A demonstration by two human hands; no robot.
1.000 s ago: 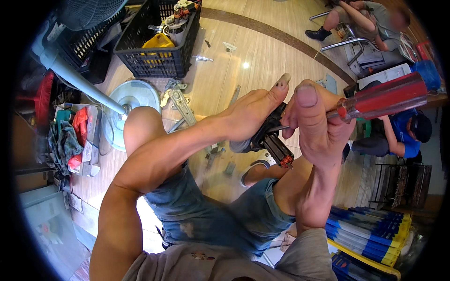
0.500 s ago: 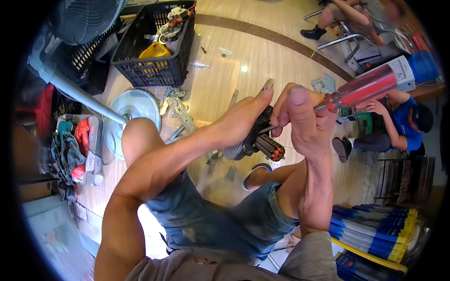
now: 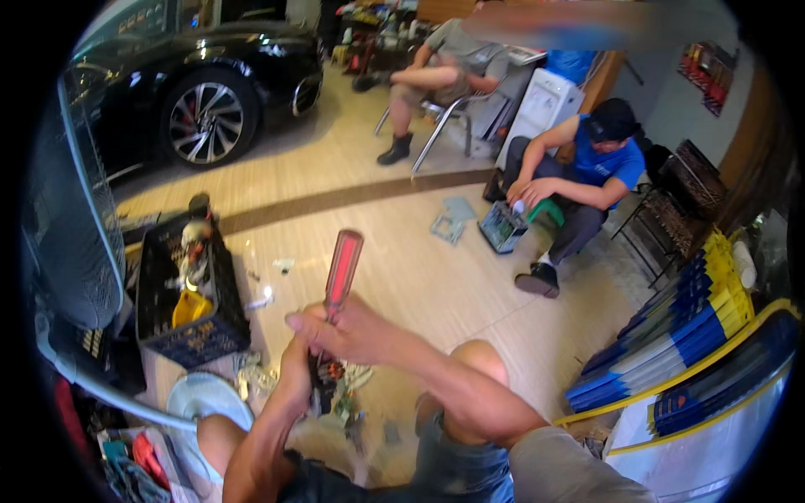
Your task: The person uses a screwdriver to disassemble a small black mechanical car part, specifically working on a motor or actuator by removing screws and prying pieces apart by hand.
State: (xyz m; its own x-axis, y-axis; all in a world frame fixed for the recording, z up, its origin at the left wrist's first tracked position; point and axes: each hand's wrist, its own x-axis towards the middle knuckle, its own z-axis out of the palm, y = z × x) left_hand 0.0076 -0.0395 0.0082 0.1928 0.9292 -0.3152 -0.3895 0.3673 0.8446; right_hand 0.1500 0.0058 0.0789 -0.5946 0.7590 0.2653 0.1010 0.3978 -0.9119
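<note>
My right hand (image 3: 356, 335) is closed around a screwdriver with a clear red handle (image 3: 344, 268), which points upward out of the fist. Its shank runs down toward a dark motor part (image 3: 323, 390) with copper windings. That part is in my left hand (image 3: 293, 373), directly below and against the right one. The screwdriver's tip is hidden behind my hands, so I cannot tell where it touches. Both hands are above the floor in front of my knees.
A black crate (image 3: 189, 335) of tools and parts stands on the left by a fan base (image 3: 210, 398). A person in a blue shirt (image 3: 604, 163) works on a boxy device (image 3: 503, 228). Another person sits on a chair (image 3: 440, 113). A black car (image 3: 201, 92) is beyond; blue-yellow packages (image 3: 671, 327) are right.
My view has tilted up, bringing the car into sight. Both hands now appear lower and further left, closer together, and the screwdriver has turned from sideways to nearly upright.
</note>
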